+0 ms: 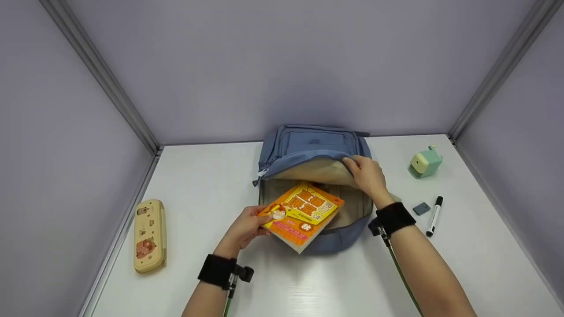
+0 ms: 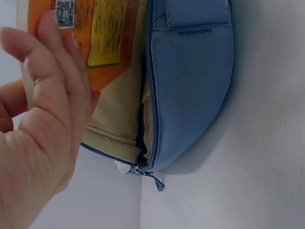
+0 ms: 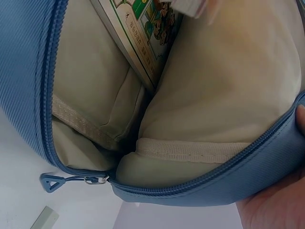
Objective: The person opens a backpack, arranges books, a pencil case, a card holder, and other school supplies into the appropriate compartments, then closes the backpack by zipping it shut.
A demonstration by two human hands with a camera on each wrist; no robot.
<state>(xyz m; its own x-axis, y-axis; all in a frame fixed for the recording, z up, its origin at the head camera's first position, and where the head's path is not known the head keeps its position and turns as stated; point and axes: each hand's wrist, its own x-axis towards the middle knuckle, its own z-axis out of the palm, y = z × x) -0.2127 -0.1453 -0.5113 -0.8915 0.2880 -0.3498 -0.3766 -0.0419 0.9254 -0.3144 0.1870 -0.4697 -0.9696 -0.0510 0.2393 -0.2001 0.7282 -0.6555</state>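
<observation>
A blue backpack [image 1: 317, 141] lies unzipped on the table, its beige lining showing. My left hand [image 1: 246, 225] grips an orange and yellow book [image 1: 288, 226] by its left edge, thumb on the cover and fingers beneath. The book is tilted over the bag's mouth, its far end within the opening. At the right, my right hand [image 1: 369, 177] pinches the rim of the front flap and holds it raised. In the right wrist view, a book with a green illustrated cover [image 3: 138, 36] stands inside the bag; its upper part is cut off by the frame.
A yellow pencil case [image 1: 150, 235] lies at the left. To the right are a green pencil sharpener [image 1: 426, 163], a dark grey eraser [image 1: 421, 208] and a black-capped white marker [image 1: 435, 216]. A pale flat object [image 3: 44, 218] lies beside the bag, partly hidden by my right wrist in the head view.
</observation>
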